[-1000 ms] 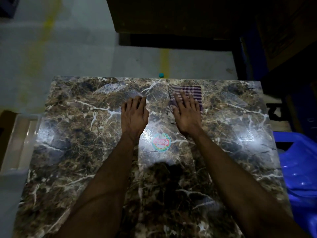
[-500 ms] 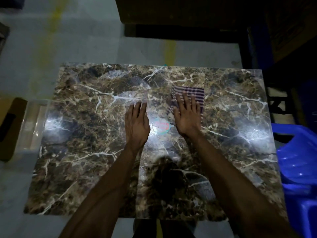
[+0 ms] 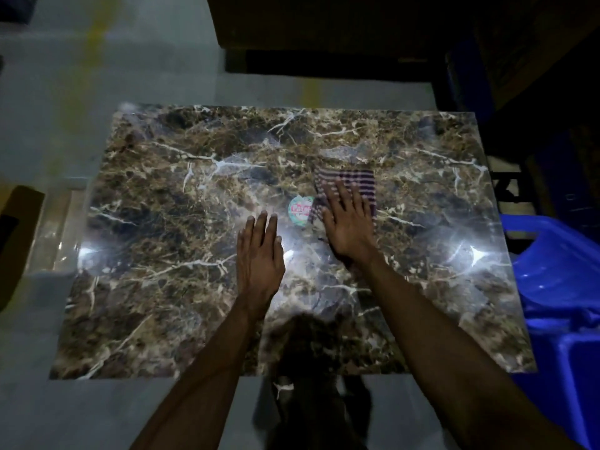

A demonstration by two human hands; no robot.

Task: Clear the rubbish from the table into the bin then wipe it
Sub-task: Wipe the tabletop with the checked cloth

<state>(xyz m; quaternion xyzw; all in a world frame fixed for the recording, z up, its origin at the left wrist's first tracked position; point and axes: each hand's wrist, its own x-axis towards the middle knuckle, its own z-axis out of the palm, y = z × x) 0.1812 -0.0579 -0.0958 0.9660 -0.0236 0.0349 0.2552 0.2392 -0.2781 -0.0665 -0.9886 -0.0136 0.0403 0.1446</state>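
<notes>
A striped cloth (image 3: 354,185) is found lying flat on the table (image 3: 168,241), beyond and partly beneath the straightened fingers (image 3: 349,198) of the right hand (image 3: 349,228), which is pressed palm-down upon it; nothing is gripped or pinched, the fingers being extended and slightly spread. The cloth is judged to be a thin woven fabric, dark bands alternating with pale ones, roughly rectangular and lightly rumpled at the edge nearest the thumb side. The left hand (image 3: 259,254) is laid flat on the bare surface, fingers straight and close together, nothing held; it is judged to serve as a brace. Just beyond the left fingertips and touching the cloth's left edge, a round sticker (image 3: 299,206) with red lettering is noted, apparently a label adhered to the top rather than loose rubbish, though this cannot be confirmed. No loose rubbish is seen on the tabletop, so the clearing stage is judged complete and the wiping stage in progress; the portion wiped cannot be determined from the surface. The tabletop is a glossy rectangular slab of brown marble pattern with white veining, strongly reflective, with bright glare spots to either side of the hands. A blue plastic bin (image 3: 558,287) is recorded well to the right of the right fingers, beside the table edge, its contents indistinct.
</notes>
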